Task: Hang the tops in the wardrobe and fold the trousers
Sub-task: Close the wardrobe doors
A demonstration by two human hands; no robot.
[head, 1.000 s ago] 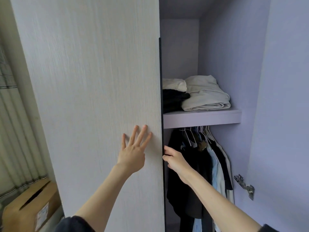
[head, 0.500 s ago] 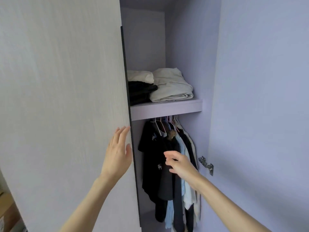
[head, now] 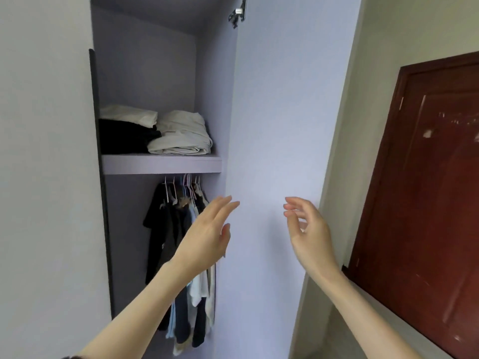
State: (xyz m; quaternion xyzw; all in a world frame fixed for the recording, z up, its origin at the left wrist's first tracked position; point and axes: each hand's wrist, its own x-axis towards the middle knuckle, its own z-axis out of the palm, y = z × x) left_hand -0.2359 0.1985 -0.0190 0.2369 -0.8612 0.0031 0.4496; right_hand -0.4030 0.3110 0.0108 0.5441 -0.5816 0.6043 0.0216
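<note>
Both hands have left the pale wood-grain wardrobe door (head: 44,177) since the earlier frames and now hang in the air at mid-frame, holding nothing. The left hand (head: 207,234) is flat with straight fingers in front of the dark and pale tops on white hangers (head: 181,255) at lower centre. The right hand (head: 308,229), fingers loosely curved, hovers before the open lilac inner door panel (head: 272,125). Above the tops, folded cream and black trousers (head: 155,133) lie on the lilac shelf (head: 160,164). A dark red wooden door (head: 427,190) fills the right of the frame.
</note>
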